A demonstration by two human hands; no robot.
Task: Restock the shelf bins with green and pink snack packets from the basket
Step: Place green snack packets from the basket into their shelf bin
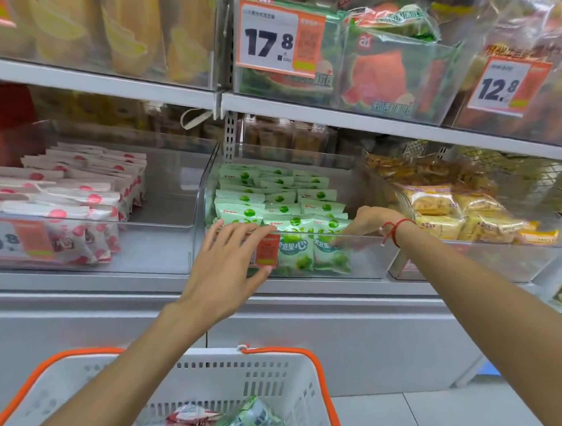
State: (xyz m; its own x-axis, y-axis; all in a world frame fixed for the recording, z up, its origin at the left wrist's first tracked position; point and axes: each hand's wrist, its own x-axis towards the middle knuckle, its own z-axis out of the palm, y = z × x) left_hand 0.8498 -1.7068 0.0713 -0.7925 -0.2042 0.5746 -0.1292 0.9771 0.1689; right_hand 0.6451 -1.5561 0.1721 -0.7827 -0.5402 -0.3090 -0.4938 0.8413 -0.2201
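A clear middle bin (363,190) holds rows of green snack packets (274,196). My right hand (368,224) reaches over its front rim, fingers pointing down onto the front right green packet (331,252); whether it grips it I cannot tell. My left hand (230,262) is spread flat against the bin's front wall, over an orange price tag, holding nothing. The left bin (164,240) holds pink snack packets (82,202). Below, the white basket (204,376) with orange handles contains a pink packet (189,415) and a green packet (250,415).
A right bin (494,261) holds yellow cake packets. The upper shelf (340,119) carries watermelon-print bags and price cards reading 17.8 and 12.8. A grey cabinet front runs below the bins, with pale floor at the lower right.
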